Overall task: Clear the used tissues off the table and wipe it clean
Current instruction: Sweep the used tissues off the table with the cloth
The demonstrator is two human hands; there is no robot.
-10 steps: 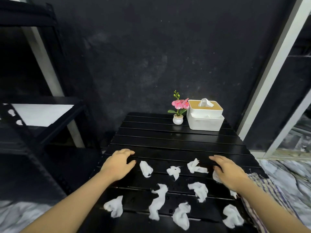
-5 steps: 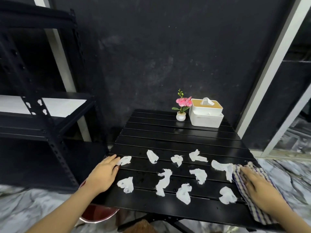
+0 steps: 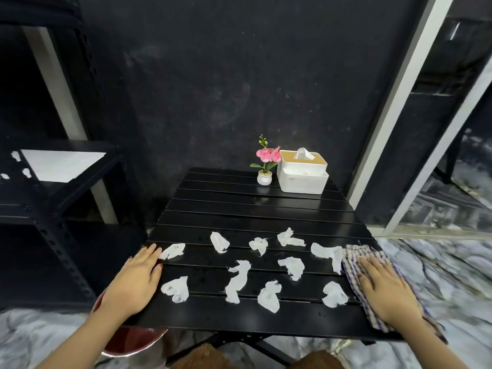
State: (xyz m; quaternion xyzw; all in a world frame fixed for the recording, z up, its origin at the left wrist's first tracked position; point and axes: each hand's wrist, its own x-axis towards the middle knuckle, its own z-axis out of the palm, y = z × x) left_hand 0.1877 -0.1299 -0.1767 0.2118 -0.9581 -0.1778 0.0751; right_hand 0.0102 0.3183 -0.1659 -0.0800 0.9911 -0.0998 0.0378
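From the head camera I look down on a black slatted table (image 3: 255, 209) set against a dark wall. With the table as a clock face and the near edge at 6 o'clock, ten crumpled white used tissues (image 3: 266, 267) lie scattered across the near half, running from about 8 o'clock round to 4 o'clock in two loose rows. None of them is held.

I see the left hand (image 3: 135, 278) lying flat on the table's edge at 8 o'clock, fingers straight and close together, the fingertips (image 3: 153, 249) touching or just beside the leftmost tissue (image 3: 173, 251). Another tissue lies just beside the hand's thumb side.

I see the right hand (image 3: 383, 286) at 4 o'clock, pressed palm-down on a checked cloth (image 3: 354, 255) that lies spread over the table's right edge, with part of it hanging over the near corner. Its fingers are straight and slightly apart, holding nothing in a grip. A long tissue (image 3: 328, 254) touches the cloth's left edge.

At 1 o'clock, far back, a white tissue box (image 3: 302, 175) with a tan top stands upright, a fresh tissue poking out. Just beside it at 12 o'clock stands a small white pot with a pink flower (image 3: 265, 166).

Under the table's left near corner, at 7 o'clock, a red bin (image 3: 130, 339) shows partly. A black metal shelf (image 3: 53, 198) stands off at 9 o'clock.
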